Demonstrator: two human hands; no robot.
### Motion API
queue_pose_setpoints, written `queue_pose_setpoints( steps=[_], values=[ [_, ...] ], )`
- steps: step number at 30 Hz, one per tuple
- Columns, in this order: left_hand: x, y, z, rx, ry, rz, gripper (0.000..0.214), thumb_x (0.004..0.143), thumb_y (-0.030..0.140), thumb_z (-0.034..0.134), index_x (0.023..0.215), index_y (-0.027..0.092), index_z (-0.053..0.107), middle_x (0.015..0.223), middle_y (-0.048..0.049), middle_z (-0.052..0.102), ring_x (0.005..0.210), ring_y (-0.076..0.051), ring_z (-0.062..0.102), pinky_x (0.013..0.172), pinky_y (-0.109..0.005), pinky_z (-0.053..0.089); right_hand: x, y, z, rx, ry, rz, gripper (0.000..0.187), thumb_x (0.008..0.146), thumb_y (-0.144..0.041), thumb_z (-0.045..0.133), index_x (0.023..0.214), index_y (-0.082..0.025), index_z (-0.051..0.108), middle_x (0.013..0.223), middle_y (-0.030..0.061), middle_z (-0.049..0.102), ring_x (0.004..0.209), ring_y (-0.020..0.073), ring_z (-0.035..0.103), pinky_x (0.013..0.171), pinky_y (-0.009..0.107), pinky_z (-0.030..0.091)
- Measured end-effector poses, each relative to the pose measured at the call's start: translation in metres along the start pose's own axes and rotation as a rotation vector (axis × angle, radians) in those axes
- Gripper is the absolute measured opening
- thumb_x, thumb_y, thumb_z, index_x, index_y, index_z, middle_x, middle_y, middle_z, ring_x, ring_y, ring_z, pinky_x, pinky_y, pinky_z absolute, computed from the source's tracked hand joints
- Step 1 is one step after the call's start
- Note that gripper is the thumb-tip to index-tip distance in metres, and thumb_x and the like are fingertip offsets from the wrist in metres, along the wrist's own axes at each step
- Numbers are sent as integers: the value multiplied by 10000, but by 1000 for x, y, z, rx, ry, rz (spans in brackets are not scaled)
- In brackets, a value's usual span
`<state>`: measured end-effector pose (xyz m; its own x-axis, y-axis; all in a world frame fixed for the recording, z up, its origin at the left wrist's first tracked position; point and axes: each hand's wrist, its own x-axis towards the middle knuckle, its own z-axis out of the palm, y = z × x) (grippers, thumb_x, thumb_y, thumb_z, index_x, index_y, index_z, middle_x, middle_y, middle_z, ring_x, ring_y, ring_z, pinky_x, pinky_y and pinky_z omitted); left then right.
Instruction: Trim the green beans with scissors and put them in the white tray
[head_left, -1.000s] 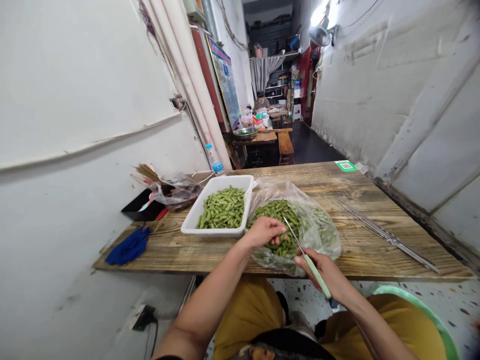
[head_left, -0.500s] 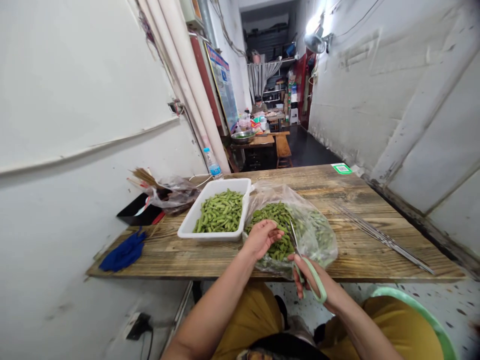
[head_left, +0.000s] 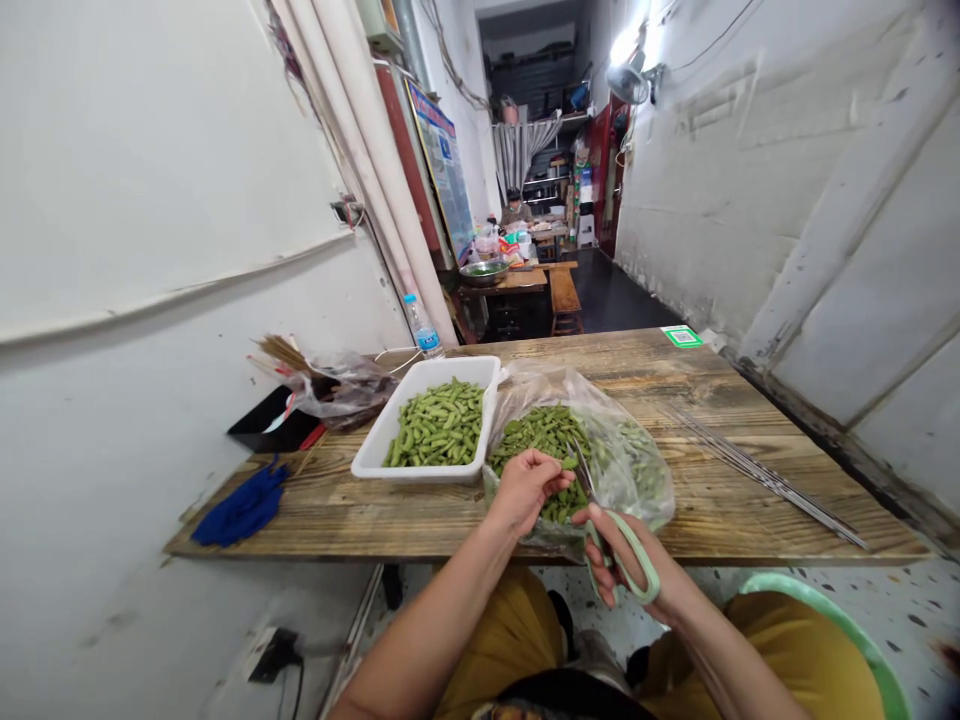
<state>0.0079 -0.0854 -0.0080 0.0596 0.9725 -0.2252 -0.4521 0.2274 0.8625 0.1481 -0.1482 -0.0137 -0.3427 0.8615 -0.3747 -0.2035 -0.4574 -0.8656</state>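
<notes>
My left hand (head_left: pixel 531 488) pinches a green edamame pod (head_left: pixel 569 463) whose tip pokes out past the fingertips. Right beside that pod are the blades of the scissors (head_left: pixel 583 472), which have pale green handles. My right hand (head_left: pixel 611 550) has its fingers through the handle loops. Under both hands lies a clear plastic bag (head_left: pixel 634 455), spread open and full of edamame pods (head_left: pixel 540 428). To its left stands a white plastic tub (head_left: pixel 420 472) holding a heap of pods (head_left: pixel 440 422).
On the wooden table (head_left: pixel 720 385), metal skewers (head_left: pixel 772 480) lie at the right. A blue cloth (head_left: pixel 240 507), a black box (head_left: pixel 262 425), a bag of sticks (head_left: pixel 349 390) and a water bottle (head_left: pixel 424 330) are at the left. A person (head_left: pixel 516 208) sits far back.
The scissor blades have drawn closer together. My left hand has moved slightly right to the blades, and the pod in its fingertips now shows.
</notes>
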Motion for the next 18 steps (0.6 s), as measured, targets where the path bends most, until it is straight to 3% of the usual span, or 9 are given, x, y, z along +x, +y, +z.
queue_pose_setpoints(
  steps=[3, 6, 10, 12, 13, 15, 17, 18],
  values=[
    [-2, 0, -4, 46, 30, 54, 214, 599, 205, 700, 641, 140, 500, 572, -16, 627, 556, -109, 604, 569, -210, 461, 2, 0, 2, -29, 22, 26, 401, 761, -570, 565, 904, -200, 508, 489, -87, 434, 322, 62, 352, 277, 181, 354],
    [3, 16, -25, 211, 165, 271, 170, 651, 241, 659, 719, 157, 527, 593, -15, 635, 576, -135, 611, 602, -251, 478, 3, 4, -3, 2, 3, 21, 379, 767, -546, 578, 906, -199, 517, 504, -84, 427, 333, 58, 337, 280, 178, 348],
    [24, 61, -66, 777, 633, 774, 173, 705, 229, 615, 864, 164, 591, 804, -56, 664, 776, -186, 625, 773, -333, 479, 4, 15, -14, 97, -44, 20, 418, 764, -556, 591, 972, -202, 512, 578, -61, 476, 427, 81, 420, 367, 196, 408],
    [37, 79, -75, 1153, 660, 892, 234, 709, 198, 618, 940, 164, 631, 1034, -109, 644, 1014, -249, 570, 917, -411, 410, 3, 19, -17, 118, -46, 23, 465, 761, -577, 586, 1025, -205, 497, 624, -46, 508, 486, 97, 465, 419, 212, 440],
    [45, 84, -75, 1301, 638, 922, 250, 732, 193, 602, 978, 171, 643, 1129, -121, 613, 1098, -266, 525, 962, -439, 369, 3, 20, -18, 123, -47, 22, 483, 762, -583, 580, 1047, -204, 490, 643, -40, 516, 508, 102, 477, 439, 218, 450],
    [62, 82, -64, 1524, 437, 909, 243, 801, 194, 535, 1009, 196, 661, 1182, -107, 597, 1134, -247, 502, 990, -427, 341, 2, 20, -18, 122, -64, 20, 499, 772, -585, 568, 1073, -196, 488, 662, -32, 516, 527, 106, 483, 456, 227, 456],
    [81, 69, -47, 1673, 104, 755, 255, 848, 186, 469, 992, 205, 679, 1098, -84, 645, 1055, -195, 552, 966, -350, 370, 0, 18, -18, 109, -79, 21, 497, 785, -584, 552, 1079, -187, 495, 663, -30, 507, 519, 103, 473, 450, 228, 448],
    [91, 62, -38, 1729, 1, 636, 258, 846, 176, 467, 982, 193, 685, 1061, -87, 660, 1032, -188, 565, 953, -325, 378, -1, 17, -19, 99, -78, 19, 488, 792, -580, 545, 1077, -187, 499, 659, -30, 502, 512, 101, 469, 447, 228, 443]
  ],
)
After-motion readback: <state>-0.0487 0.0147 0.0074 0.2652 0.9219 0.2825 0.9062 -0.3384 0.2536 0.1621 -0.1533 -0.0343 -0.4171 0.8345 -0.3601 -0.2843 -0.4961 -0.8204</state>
